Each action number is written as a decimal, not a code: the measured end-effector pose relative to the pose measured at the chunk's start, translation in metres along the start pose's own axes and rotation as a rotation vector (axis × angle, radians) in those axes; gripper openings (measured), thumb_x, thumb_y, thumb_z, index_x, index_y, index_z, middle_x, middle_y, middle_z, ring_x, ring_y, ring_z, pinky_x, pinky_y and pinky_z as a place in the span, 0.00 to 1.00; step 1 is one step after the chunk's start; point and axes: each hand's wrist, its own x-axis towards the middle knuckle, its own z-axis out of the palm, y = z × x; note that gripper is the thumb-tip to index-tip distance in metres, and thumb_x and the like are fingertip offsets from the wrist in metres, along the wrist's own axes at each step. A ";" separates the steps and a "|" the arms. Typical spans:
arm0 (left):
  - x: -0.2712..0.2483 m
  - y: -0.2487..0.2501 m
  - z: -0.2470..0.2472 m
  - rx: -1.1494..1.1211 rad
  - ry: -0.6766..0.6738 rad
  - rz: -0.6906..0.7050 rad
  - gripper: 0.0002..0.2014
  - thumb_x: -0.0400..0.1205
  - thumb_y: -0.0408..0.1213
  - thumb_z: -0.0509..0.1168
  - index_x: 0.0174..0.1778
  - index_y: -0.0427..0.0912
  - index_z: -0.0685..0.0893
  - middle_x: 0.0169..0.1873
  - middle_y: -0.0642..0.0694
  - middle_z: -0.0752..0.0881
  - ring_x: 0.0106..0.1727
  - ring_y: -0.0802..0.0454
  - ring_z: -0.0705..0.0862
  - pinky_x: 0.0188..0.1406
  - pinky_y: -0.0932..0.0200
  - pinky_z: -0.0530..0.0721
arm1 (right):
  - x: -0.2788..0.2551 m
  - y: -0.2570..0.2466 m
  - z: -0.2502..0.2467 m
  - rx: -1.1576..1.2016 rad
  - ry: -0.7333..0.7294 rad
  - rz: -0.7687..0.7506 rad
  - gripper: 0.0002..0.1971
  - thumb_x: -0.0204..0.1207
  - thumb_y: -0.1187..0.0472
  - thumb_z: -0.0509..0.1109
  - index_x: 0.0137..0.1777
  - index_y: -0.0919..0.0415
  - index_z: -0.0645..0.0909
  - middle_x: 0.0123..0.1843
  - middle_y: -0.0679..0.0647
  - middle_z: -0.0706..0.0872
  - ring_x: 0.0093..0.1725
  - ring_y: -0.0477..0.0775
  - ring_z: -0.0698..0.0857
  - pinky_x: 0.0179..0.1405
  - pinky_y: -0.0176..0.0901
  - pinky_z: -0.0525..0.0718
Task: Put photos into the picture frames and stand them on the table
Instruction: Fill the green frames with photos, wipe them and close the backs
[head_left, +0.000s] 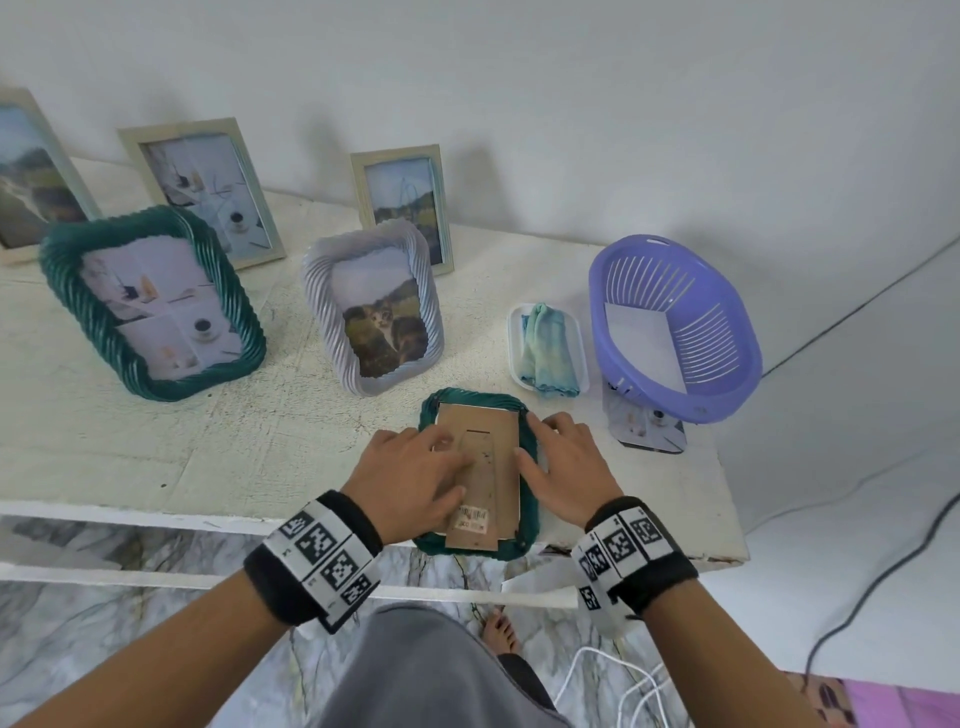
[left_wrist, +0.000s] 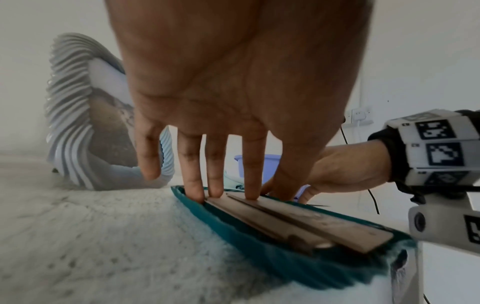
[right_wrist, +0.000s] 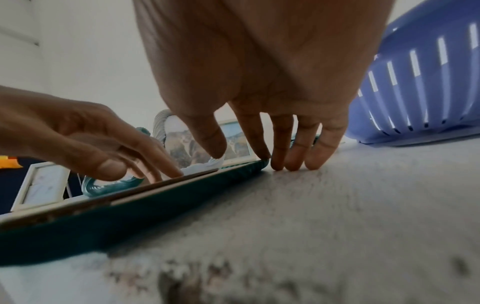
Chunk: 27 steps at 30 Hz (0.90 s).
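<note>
A small teal rope-edged frame (head_left: 529, 512) lies face down at the table's front edge, its brown cardboard backing (head_left: 496, 462) with a folded stand facing up. My left hand (head_left: 447, 467) presses the backing with straight fingers (left_wrist: 250, 174), near the frame's far left side. My right hand (head_left: 540, 441) rests against the frame's right rim, fingertips (right_wrist: 293, 156) touching the table beside the teal frame (right_wrist: 130, 216); its thumb hovers over the backing. Neither hand grips anything. The photo side is hidden underneath.
A large teal frame (head_left: 150, 301), a grey ribbed frame (head_left: 374, 306) and three cream frames stand behind, all with photos. A white tray with a blue-green cloth (head_left: 548, 348) and a tilted purple basket (head_left: 675, 327) sit right, a photo (head_left: 649, 431) under the basket.
</note>
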 end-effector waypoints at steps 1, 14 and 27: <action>-0.001 0.000 0.002 0.006 0.004 -0.001 0.30 0.78 0.61 0.44 0.76 0.62 0.72 0.75 0.52 0.72 0.68 0.49 0.77 0.71 0.48 0.69 | 0.001 0.000 0.000 0.014 -0.002 0.000 0.28 0.84 0.48 0.58 0.82 0.57 0.62 0.68 0.57 0.73 0.64 0.60 0.72 0.66 0.52 0.73; -0.001 -0.001 -0.002 -0.011 -0.002 0.025 0.43 0.68 0.65 0.33 0.76 0.61 0.74 0.71 0.51 0.74 0.64 0.48 0.79 0.61 0.48 0.77 | 0.012 0.019 0.005 0.490 -0.049 0.100 0.22 0.80 0.58 0.65 0.75 0.46 0.75 0.58 0.48 0.72 0.63 0.58 0.74 0.71 0.58 0.72; -0.002 -0.005 0.001 -0.131 -0.031 0.041 0.26 0.85 0.56 0.59 0.80 0.58 0.67 0.80 0.47 0.63 0.72 0.47 0.70 0.69 0.50 0.76 | 0.016 0.018 0.009 0.558 -0.010 0.107 0.22 0.76 0.61 0.64 0.69 0.43 0.79 0.62 0.53 0.78 0.64 0.55 0.78 0.71 0.58 0.74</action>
